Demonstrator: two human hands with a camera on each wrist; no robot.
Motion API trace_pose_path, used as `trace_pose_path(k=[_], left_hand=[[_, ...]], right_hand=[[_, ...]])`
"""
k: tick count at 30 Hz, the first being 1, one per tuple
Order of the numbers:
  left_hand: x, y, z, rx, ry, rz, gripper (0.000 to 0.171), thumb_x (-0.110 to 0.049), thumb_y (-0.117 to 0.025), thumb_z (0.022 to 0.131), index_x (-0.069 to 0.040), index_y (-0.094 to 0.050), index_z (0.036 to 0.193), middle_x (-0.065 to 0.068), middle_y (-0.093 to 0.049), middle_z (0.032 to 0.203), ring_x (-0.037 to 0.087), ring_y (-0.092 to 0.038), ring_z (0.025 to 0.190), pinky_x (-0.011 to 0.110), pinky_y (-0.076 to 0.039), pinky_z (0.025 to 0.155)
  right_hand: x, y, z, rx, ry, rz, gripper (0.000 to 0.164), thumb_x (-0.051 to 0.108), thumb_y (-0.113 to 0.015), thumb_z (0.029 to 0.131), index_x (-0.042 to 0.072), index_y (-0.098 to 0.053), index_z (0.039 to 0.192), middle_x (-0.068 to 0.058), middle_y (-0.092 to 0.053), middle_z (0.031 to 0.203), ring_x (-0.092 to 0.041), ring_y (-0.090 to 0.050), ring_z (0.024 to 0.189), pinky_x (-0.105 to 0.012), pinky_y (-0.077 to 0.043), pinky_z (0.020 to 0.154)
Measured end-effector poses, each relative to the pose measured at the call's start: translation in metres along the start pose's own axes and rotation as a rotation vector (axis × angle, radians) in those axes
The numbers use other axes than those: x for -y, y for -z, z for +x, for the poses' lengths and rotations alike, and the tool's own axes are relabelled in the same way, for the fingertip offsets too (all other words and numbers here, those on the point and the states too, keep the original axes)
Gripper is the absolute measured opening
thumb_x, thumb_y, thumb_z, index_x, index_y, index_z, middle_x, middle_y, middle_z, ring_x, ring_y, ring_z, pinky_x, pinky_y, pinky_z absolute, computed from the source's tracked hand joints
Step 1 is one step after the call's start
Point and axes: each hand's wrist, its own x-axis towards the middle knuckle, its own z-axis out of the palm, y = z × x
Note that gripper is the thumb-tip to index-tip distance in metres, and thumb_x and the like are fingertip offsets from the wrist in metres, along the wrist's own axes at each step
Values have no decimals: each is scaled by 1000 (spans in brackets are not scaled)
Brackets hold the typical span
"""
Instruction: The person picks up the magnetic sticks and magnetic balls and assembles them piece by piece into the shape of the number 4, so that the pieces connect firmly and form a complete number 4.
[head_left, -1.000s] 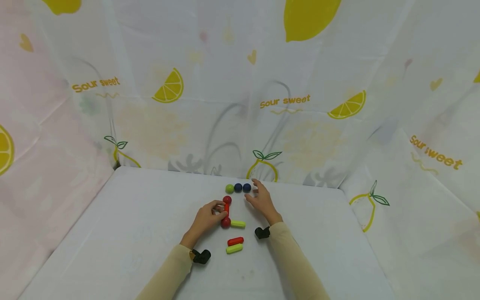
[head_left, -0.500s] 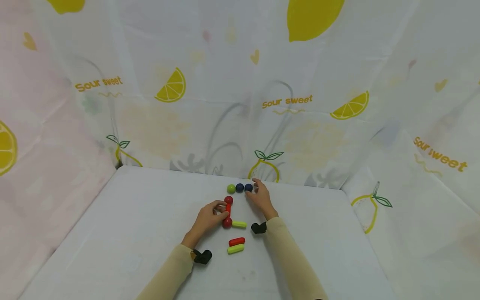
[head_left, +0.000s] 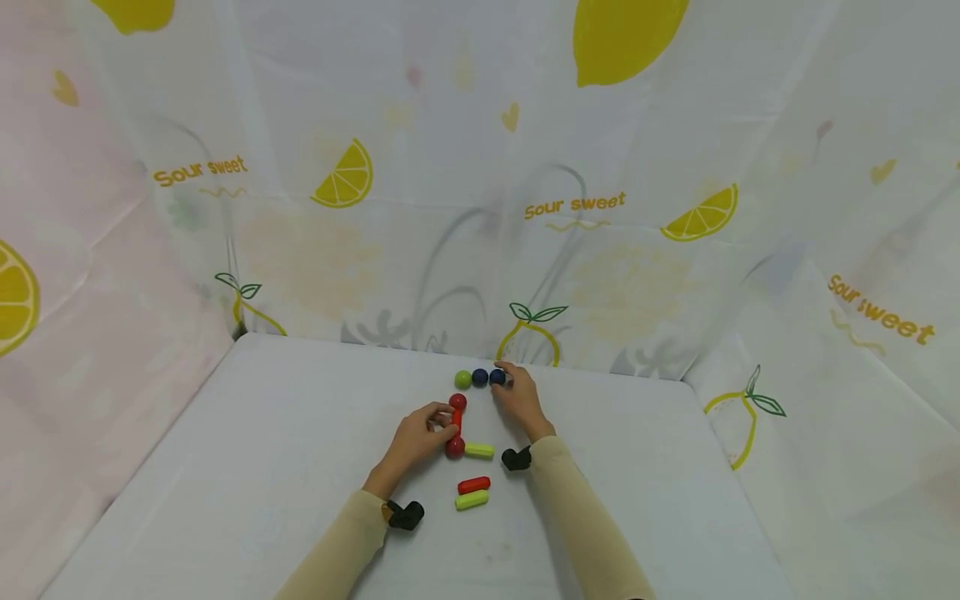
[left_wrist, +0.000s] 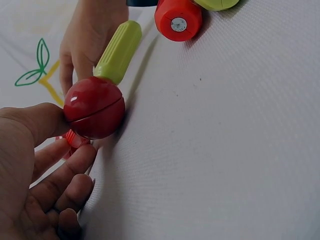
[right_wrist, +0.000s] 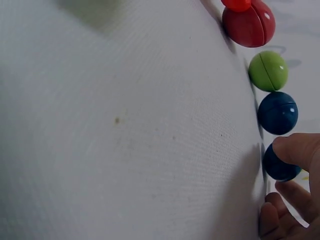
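My left hand (head_left: 422, 435) pinches a red rod (head_left: 457, 422) between thumb and fingers. A red ball (head_left: 457, 402) sits at the rod's far end and a larger-looking red ball (left_wrist: 95, 107) at its near end. From that near ball a yellow-green rod (left_wrist: 118, 52) sticks out to the right. My right hand (head_left: 521, 402) holds the rightmost dark blue ball (right_wrist: 281, 164), thumb on one side and a finger on the other. Beside it stand a second dark blue ball (right_wrist: 278, 113) and a green ball (right_wrist: 268, 71), in a row on the table.
On the white table (head_left: 300, 467), nearer the body, lie a loose red rod (head_left: 474, 485) with a silver disc on its end and a yellow-green rod (head_left: 472, 500). A lemon-printed cloth (head_left: 420, 267) hangs behind the table's back edge.
My right hand has come in to the rightmost dark blue ball, and its thumb and finger have drawn together on it. The left hand keeps its hold on the red rod.
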Motion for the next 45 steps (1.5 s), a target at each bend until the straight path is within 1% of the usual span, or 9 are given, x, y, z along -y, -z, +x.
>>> trace_pose_path(k=[6,11,13,19,24,27,31,36,45], left_hand=[[0,0,0,0,-11,5,30,-20,-72,89,-8,-67,116,-1,-70,92,14,-50,72,29,-42,65],[0,0,1,-1,6,6,29,-22,-73,89,-10,-68,115,-2,-70,92,14,-50,72,29,-41,66],[0,-1,0,-1,-2,6,30,-22,-73,89,-9,-67,116,-1,-70,93,14,-50,72,30,-41,65],[0,-1,-1,7,4,-8,30,-21,-72,89,-8,-67,116,0,-69,93,16,-50,72,31,-41,65],[0,-2,0,6,3,-5,31,-21,-72,89,-8,-67,116,-1,-69,92,15,-49,72,30,-40,65],[0,-2,0,0,8,-4,30,-21,-73,88,-8,-68,115,-2,-69,92,15,-49,71,30,-40,65],[1,-2,2,-6,2,-2,30,-21,-73,88,-9,-68,115,-2,-69,92,15,-49,71,31,-40,65],[1,-2,3,-6,-2,-8,29,-21,-73,88,-9,-68,115,-2,-70,92,15,-50,71,30,-41,65],[2,-1,1,-8,-10,-1,30,-20,-72,89,-8,-67,116,0,-70,92,14,-49,70,29,-40,63]], right_hand=[[2,2,-2,-6,15,-11,39,4,-70,88,3,-62,126,-19,-62,120,-32,-59,104,-46,-46,91],[2,4,-3,-16,5,-19,35,6,-70,89,4,-63,123,-16,-64,119,-29,-59,106,-44,-46,93],[2,5,-5,-22,5,-13,34,6,-70,88,4,-64,122,-16,-65,118,-28,-59,105,-44,-46,93],[3,11,-13,-36,-22,46,34,8,-70,89,3,-64,122,-15,-65,117,-29,-60,105,-46,-47,91],[5,14,-19,-59,-46,104,35,10,-71,90,3,-64,123,-15,-66,117,-30,-62,106,-44,-49,90],[6,15,-23,-66,-82,153,36,13,-71,91,4,-63,125,-14,-66,117,-29,-63,105,-42,-49,91],[10,16,-32,-75,-119,213,36,15,-71,92,7,-63,126,-14,-66,116,-29,-64,103,-42,-51,88],[15,14,-46,-61,-148,241,35,18,-70,93,10,-64,126,-12,-66,116,-28,-64,103,-41,-52,85],[22,15,-71,-62,-137,300,40,19,-70,93,6,-61,129,-11,-64,121,-28,-62,106,-40,-52,85]])
